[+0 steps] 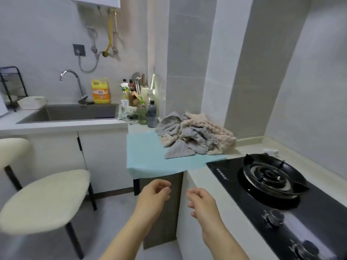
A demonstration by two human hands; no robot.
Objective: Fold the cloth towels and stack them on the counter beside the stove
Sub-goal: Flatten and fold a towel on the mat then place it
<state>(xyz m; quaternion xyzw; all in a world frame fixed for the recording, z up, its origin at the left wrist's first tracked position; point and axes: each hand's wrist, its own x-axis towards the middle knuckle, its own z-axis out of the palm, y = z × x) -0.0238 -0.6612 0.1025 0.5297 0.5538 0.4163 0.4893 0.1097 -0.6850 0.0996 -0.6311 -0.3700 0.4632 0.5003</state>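
A crumpled heap of grey and beige cloth towels (195, 135) lies on a light blue mat (148, 156) that covers the counter left of the black gas stove (272, 177). My left hand (155, 196) and my right hand (201, 202) hover side by side below the counter's front edge, well short of the heap. Both hands have loosely curled fingers and hold nothing.
Bottles and a knife block (139, 106) crowd the counter behind the mat. A sink (71, 113) with a tap and a yellow detergent jug (100, 91) lies to the left. A cream chair (43, 199) stands at lower left. Stove knobs (274, 216) face the front right.
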